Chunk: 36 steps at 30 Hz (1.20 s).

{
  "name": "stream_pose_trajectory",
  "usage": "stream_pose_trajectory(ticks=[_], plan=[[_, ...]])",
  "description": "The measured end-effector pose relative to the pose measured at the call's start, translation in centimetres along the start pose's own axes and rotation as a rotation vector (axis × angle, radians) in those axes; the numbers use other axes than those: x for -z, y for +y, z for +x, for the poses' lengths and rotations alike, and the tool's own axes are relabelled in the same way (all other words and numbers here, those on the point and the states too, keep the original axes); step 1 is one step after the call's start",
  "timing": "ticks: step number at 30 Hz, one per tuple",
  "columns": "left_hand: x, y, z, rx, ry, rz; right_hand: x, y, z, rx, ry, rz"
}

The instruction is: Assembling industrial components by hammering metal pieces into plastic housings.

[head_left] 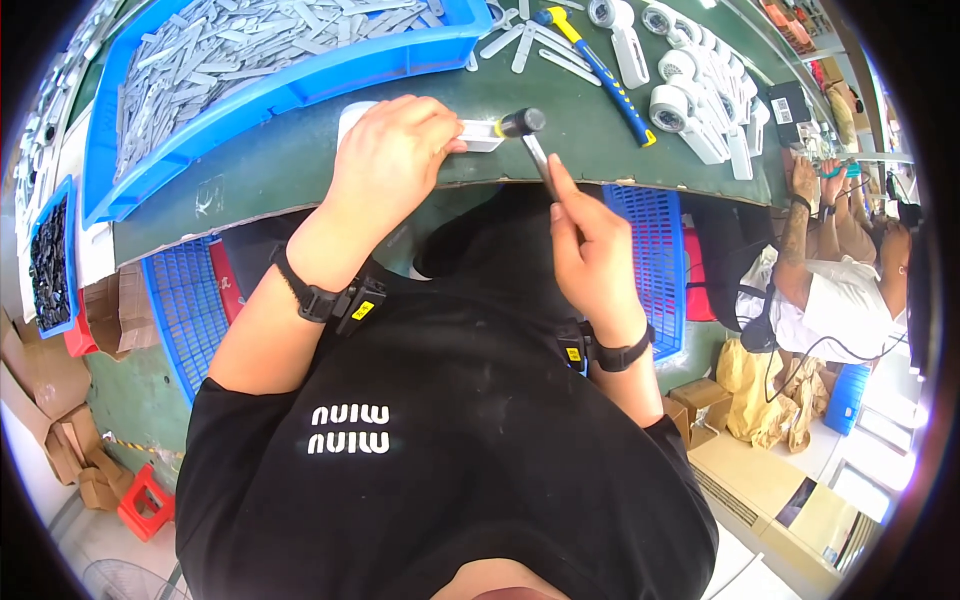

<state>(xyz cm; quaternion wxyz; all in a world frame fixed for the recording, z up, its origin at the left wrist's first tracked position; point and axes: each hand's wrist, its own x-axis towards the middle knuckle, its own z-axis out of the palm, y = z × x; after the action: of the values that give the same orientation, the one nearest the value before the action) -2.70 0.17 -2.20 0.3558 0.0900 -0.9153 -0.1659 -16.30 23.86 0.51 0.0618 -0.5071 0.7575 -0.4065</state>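
Note:
My left hand (392, 150) is closed on a white plastic housing (484, 136) at the near edge of the green bench. A rounded white end shows past the left side of that hand. My right hand (594, 238) grips the metal handle of a small hammer (522, 123). Its black head is over the housing's right end, beside a small yellow part; whether they touch I cannot tell. Behind my hands, a blue bin (290, 95) holds many flat grey plastic strips (240, 60). More loose strips (523, 48) lie to its right.
A blue-and-yellow hammer (605, 80) lies on the bench. Several white round-headed devices (690, 100) stand in rows at right. A blue tray (52, 255) of black parts sits far left. Blue crates (645, 265) are below the bench. Another person (830, 290) works at far right.

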Motion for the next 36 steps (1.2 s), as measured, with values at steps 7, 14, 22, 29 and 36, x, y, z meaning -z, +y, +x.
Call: stream_pose_trajectory(ticks=[7, 14, 22, 29, 36], plan=[[-0.2, 0.2, 0.1, -0.016, -0.001, 0.016, -0.7, 1.5, 0.3, 0.165, 0.210, -0.038], [0.1, 0.4, 0.2, -0.008, -0.017, 0.022, 1.1, -0.2, -0.9, -0.024, 0.102, 0.086], [0.4, 0.4, 0.1, 0.075, -0.041, 0.002, 0.3, -0.7, 0.1, 0.030, 0.040, 0.032], [0.6, 0.7, 0.2, 0.113, -0.040, 0.018, -0.6, 0.4, 0.4, 0.023, -0.012, -0.162], [1.0, 1.2, 0.4, 0.125, -0.104, 0.022, -1.6, 0.9, 0.2, -0.068, -0.026, 0.011]])
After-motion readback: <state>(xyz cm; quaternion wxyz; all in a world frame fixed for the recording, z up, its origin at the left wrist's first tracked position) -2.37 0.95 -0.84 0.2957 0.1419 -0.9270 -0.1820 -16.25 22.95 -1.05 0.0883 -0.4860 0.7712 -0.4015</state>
